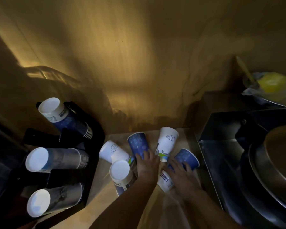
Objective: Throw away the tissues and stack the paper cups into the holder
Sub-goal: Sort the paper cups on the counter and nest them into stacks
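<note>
Your right hand [180, 176] rests spread-fingered over a blue cup [186, 158]; your left hand [147, 162] spreads its fingers against another blue cup [138, 144], likely gathering loose cups on the counter [102, 184]. The holder [92, 129] stands farther left; no tissues visible.

Blue and white paper cups, black holder, tan counter, dim amber light.
Dark blue speckled paper cup [137, 144] and second blue speckled cup [186, 158]; white paper cup with blue line drawing and green band [167, 143]; similar white cup [113, 152]; black plastic cup holder [92, 129] with blue-patterned, white-bottomed stacks; yellow crumpled bag [271, 82].
</note>
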